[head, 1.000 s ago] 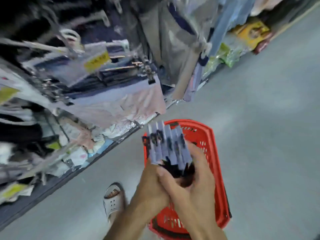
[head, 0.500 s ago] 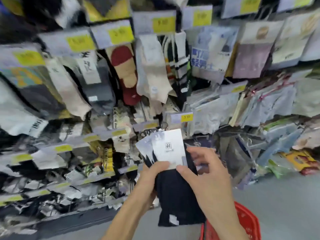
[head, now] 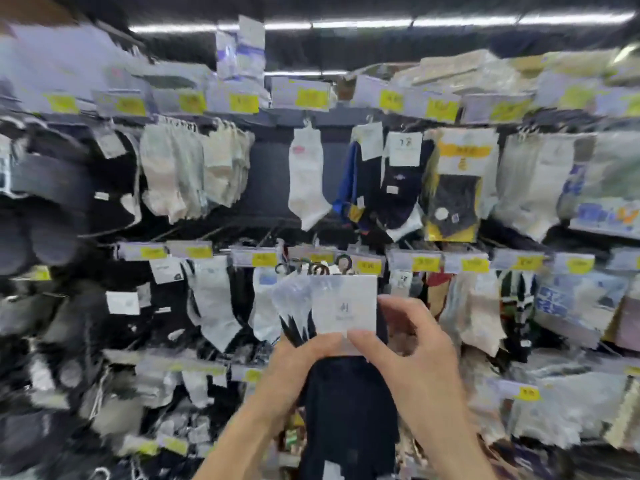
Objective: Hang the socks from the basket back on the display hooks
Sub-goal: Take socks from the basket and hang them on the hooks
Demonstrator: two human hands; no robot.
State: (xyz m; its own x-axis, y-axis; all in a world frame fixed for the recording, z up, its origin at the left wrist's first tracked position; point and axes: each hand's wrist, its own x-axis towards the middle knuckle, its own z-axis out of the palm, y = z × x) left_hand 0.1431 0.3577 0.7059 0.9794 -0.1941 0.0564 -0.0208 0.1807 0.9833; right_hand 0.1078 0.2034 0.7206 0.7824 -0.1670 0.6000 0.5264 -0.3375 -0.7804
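Observation:
A bundle of black socks with white card labels and small black hanger loops on top is held up in front of the display wall. My left hand grips the bundle's left side just under the labels. My right hand pinches the front label's lower right corner with thumb and fingers. The hanger loops sit level with the middle row of display hooks and their yellow price tags. The basket is out of view.
Rows of hanging socks fill the wall: white and beige pairs upper left, a single white sock in the upper middle, dark and patterned pairs to its right. A shelf of packaged goods runs along the top.
My view has swung up from the red basket on the floor to the sock wall. Both hands have raised the black sock bundle to the middle row of hooks.

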